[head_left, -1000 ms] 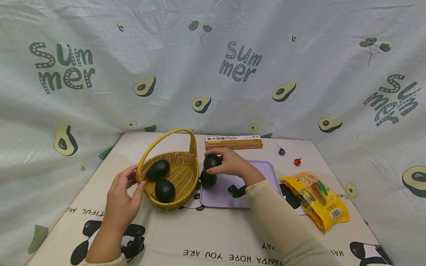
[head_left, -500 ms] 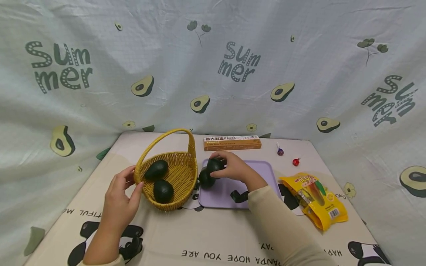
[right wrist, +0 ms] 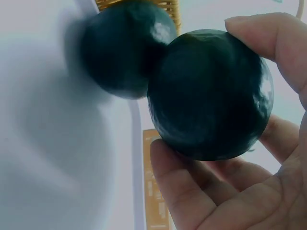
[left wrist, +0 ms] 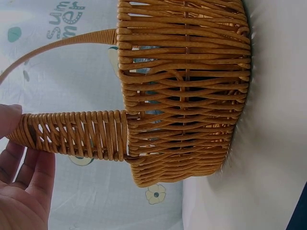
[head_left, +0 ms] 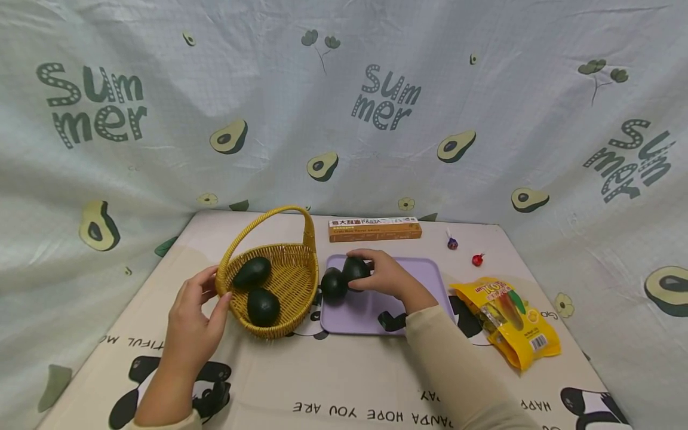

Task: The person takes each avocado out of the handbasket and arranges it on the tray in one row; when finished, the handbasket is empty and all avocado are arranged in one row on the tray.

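Observation:
My left hand [head_left: 194, 316] grips the handle of a yellow wicker basket [head_left: 294, 286] where it meets the rim, thumb on one side and fingers on the other, as the left wrist view also shows. Two dark green avocados, one lying long [head_left: 252, 273] and one rounder [head_left: 263, 307], lie in the basket. Over the purple tray [head_left: 344, 322] my right hand [head_left: 383, 276] holds a dark avocado [right wrist: 211, 96] between thumb and fingers. Beside it, at the tray's left end, sits another avocado [head_left: 334, 285]; the two overlap in the right wrist view.
A pasta box [head_left: 375, 229] lies behind the tray. To the right are a purple lollipop [head_left: 452, 243], a small red wrapped candy [head_left: 478, 260] and a yellow candy bag [head_left: 510, 322]. A printed curtain [head_left: 344, 119] hangs behind the table.
My right hand has shifted right and slightly down with its avocado, from over the tray's other avocado to beside it. The left hand keeps its hold on the basket.

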Action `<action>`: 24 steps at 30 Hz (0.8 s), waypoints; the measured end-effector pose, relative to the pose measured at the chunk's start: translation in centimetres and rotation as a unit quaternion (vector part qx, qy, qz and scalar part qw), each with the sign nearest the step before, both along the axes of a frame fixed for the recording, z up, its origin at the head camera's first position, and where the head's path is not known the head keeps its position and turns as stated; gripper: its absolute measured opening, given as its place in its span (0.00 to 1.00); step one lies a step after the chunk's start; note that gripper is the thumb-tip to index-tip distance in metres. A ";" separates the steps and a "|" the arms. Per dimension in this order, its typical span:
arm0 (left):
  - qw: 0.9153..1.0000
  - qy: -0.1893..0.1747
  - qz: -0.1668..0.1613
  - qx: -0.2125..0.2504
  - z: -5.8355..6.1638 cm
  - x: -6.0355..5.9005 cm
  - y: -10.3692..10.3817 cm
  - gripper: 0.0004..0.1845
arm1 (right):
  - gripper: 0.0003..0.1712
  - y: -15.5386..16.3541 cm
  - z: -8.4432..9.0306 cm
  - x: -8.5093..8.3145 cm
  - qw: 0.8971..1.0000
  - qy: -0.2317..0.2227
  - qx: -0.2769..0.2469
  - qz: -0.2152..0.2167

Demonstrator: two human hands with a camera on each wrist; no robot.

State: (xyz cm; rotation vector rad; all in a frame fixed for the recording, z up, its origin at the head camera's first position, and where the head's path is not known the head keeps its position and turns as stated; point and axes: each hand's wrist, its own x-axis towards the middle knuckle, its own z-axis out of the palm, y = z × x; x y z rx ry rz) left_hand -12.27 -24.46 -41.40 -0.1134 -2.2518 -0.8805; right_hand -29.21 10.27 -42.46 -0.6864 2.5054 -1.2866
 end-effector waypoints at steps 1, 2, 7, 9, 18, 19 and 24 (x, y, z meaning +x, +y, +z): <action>1.000 0.000 0.000 0.000 0.0 0.0 0.0 0.34 | 0.42 0.1 -0.1 0.0 1.000 0.000 0.000 -0.002; 1.000 -0.001 0.000 0.001 0.0 0.0 0.0 0.34 | 0.43 0.2 -0.2 0.0 1.000 -0.001 -0.001 -0.004; 1.000 -0.003 0.001 0.003 -0.1 0.0 0.0 0.34 | 0.43 0.6 -1.0 0.0 1.000 -0.008 0.004 -0.019; 1.000 -0.002 0.000 0.003 -0.1 0.0 0.0 0.34 | 0.44 0.9 -1.4 0.1 1.000 -0.015 0.005 -0.024; 1.000 0.009 -0.003 0.001 -0.1 -0.1 -0.1 0.33 | 0.43 1.2 -2.4 0.2 1.000 -0.014 0.009 -0.012; 1.000 0.008 -0.003 0.001 -0.1 -0.1 -0.1 0.33 | 0.43 1.2 -2.5 0.2 1.000 -0.012 0.012 -0.011; 1.000 0.002 -0.002 0.004 0.0 -0.1 0.0 0.33 | 0.44 1.3 -2.7 0.2 1.000 -0.011 0.025 -0.012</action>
